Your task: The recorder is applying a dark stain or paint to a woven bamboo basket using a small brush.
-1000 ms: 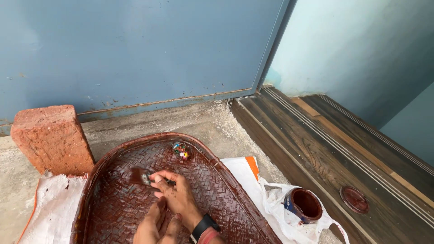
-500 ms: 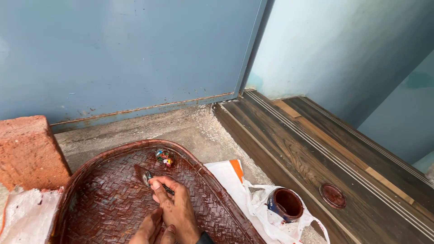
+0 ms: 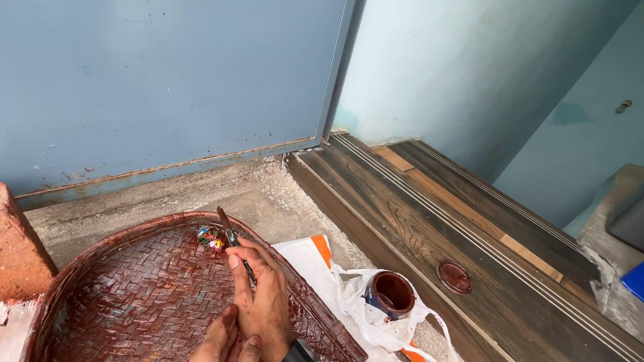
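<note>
Right hand [image 3: 260, 303] pinches slim handle of paintbrush [image 3: 231, 236], fingers closed round it; bristle tip over far rim of woven tray [image 3: 100, 281], beside small multicoloured patch [image 3: 210, 236]. Brush judged light, stiff, slick with wet brown coating; best held mid-handle. Left hand [image 3: 218, 343] presses tray's near edge, fingers flat, grasping nothing. Tray: herringbone weave, glossy, rigid-looking. Open paint tin [image 3: 391, 293] on white plastic sheet [image 3: 355, 302], right of tray; round lid [image 3: 454, 277] on dark plank floor [image 3: 429, 221].

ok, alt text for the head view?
A right hand holds a paintbrush over a brown-coated woven tray, with the left hand beside it. An open paint can sits on white plastic, its lid on the wooden step.
</note>
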